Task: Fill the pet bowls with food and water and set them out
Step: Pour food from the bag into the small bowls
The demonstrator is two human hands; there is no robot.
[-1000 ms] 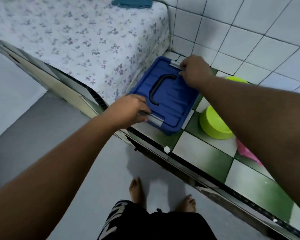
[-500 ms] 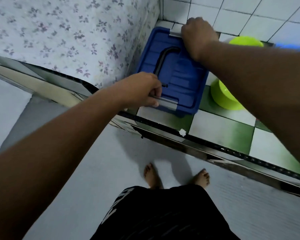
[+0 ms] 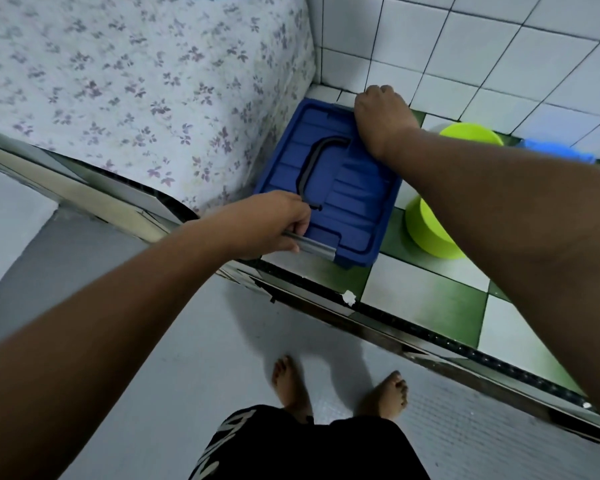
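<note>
Head view: the person's left hand (image 3: 267, 226) grips the near grey latch (image 3: 314, 248) of a closed blue lidded box (image 3: 340, 202); the right hand (image 3: 381, 119) curls over its far edge. Lime bowls (image 3: 430, 233) wait beside it, apparently unfilled (task barely begun)

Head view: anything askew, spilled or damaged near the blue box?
Nothing looks spilled. The nearer green bowl, beside the blue box, looks tipped or upturned: only its outside shows. A white chip sits on the floor threshold, and the trim looks broken just left of it.
</note>
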